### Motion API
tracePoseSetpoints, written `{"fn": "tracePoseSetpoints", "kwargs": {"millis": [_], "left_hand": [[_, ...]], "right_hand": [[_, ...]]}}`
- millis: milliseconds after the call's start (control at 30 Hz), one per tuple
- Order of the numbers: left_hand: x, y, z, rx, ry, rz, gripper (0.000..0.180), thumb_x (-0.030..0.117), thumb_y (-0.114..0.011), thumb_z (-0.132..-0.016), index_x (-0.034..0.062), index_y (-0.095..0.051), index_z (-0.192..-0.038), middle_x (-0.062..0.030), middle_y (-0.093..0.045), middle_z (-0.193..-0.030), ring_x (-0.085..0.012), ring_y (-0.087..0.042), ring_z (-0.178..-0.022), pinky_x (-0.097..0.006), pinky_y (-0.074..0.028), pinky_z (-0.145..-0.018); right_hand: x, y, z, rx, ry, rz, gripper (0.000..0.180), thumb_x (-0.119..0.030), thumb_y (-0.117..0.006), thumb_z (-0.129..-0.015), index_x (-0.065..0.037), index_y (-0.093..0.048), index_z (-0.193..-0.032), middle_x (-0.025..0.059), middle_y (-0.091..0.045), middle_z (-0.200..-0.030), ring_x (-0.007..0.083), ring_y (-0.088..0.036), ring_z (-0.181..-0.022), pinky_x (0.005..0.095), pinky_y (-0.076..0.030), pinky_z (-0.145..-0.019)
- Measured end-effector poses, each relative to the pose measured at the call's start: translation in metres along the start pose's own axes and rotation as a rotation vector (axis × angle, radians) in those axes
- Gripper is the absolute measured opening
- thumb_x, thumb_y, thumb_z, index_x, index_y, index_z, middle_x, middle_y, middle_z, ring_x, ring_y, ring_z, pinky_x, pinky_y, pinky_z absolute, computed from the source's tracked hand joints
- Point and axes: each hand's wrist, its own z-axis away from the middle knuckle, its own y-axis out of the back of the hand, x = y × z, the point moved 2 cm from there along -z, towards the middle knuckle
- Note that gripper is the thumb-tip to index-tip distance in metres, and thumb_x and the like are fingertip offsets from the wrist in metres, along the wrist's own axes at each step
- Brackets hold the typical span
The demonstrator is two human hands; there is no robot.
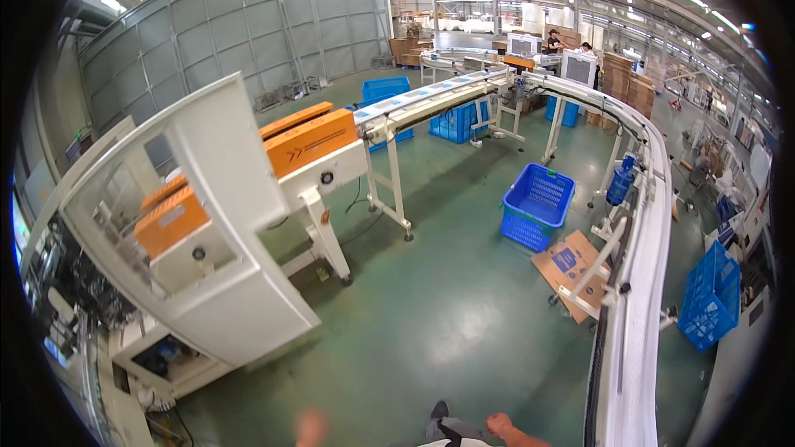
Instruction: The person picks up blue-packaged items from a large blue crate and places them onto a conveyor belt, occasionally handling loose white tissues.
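Note:
At the lower edge, my left hand [311, 428] is smeared by motion, so its fingers cannot be made out. Further right, my right hand [499, 425] has its fingers curled closed, and I see nothing in it. Both hands are over the green floor [397, 356], apart from the machinery. The curved white conveyor [633, 339] is nearest to my right hand. To the left stands a cream machine with its big white guard panel [240, 314] and orange side covers [310, 145].
A blue crate [538, 203] stands on the floor ahead, with flattened cardboard [571, 269] beside it under the conveyor's legs. Another blue crate [710, 296] is beyond the conveyor at right. Flat packs [451, 83] ride the far belt. Two people [553, 41] are far back.

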Motion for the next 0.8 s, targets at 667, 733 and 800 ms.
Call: {"fn": "tracePoseSetpoints", "kwargs": {"millis": [667, 733, 800], "left_hand": [[0.369, -0.081, -0.792, -0.103, 0.427, 0.709, 0.022, 0.017, -0.054, -0.081, -0.0001, -0.066, -0.085, -0.0033, -0.059, -0.065, -0.0122, -0.054, -0.060, -0.028, -0.046, -0.056], [0.436, -0.061, -0.885, -0.127, 0.278, 0.910, 0.024, 0.016, -0.058, -0.088, -0.0026, -0.061, -0.102, -0.0064, -0.064, -0.082, -0.0128, -0.059, -0.072, -0.027, -0.049, -0.064], [0.522, -0.023, -0.944, -0.161, 0.204, 1.011, 0.025, 0.015, -0.058, -0.092, -0.0026, -0.058, -0.109, -0.0076, -0.065, -0.090, -0.0127, -0.061, -0.080, -0.026, -0.050, -0.070]], "right_hand": [[-0.961, 0.344, -0.484, 0.325, 0.812, -0.026, 0.029, -0.021, -0.066, -0.081, 0.000, -0.063, -0.102, 0.0102, -0.067, -0.081, 0.0179, -0.064, -0.076, 0.0334, -0.051, -0.071], [-1.060, 0.386, -0.521, 0.427, 0.936, 0.004, 0.031, -0.019, -0.067, -0.081, 0.000, -0.062, -0.105, 0.0106, -0.068, -0.084, 0.0184, -0.065, -0.081, 0.0320, -0.052, -0.074], [-1.156, 0.418, -0.557, 0.489, 1.061, -0.070, 0.031, -0.017, -0.067, -0.081, 0.000, -0.062, -0.106, 0.0106, -0.067, -0.087, 0.0176, -0.065, -0.081, 0.0324, -0.052, -0.073]]}}
